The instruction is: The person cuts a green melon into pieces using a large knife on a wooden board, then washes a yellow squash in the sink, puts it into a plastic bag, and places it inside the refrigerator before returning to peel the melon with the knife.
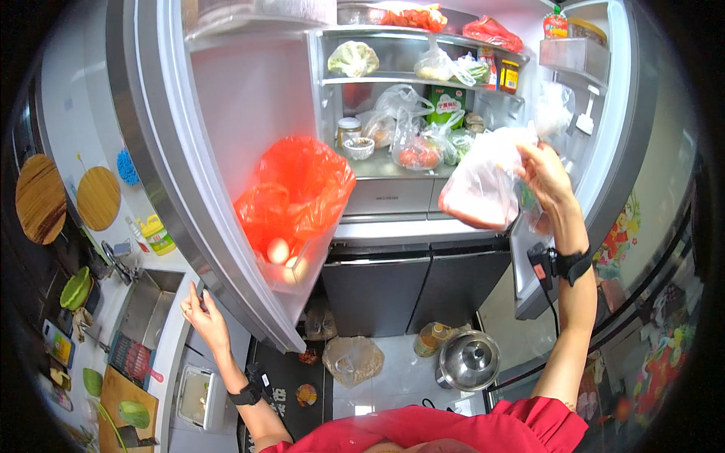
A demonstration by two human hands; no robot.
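Note:
My right hand [546,172] grips the top of a clear plastic bag [481,181] that holds something pink, likely meat. The bag hangs in front of the refrigerator's right side, by the open right door [640,130]. My left hand [205,317] has its fingers apart and holds nothing; it is beside the outer face of the open left door [187,226], and I cannot tell whether it touches it. A red plastic bag [306,181] and eggs [278,250] sit in that door's bin. Inside, bagged tomatoes [419,156], a jar [349,130] and a small bowl [358,148] rest on the lower shelf.
On the upper shelf are a cauliflower-like vegetable [353,59] and bags. Below stand a steel lidded pot [469,359], an oil bottle [431,338] and a plastic bag [352,359] on the floor. At left are a sink [148,308], cutting board [113,390] and white bin [198,396].

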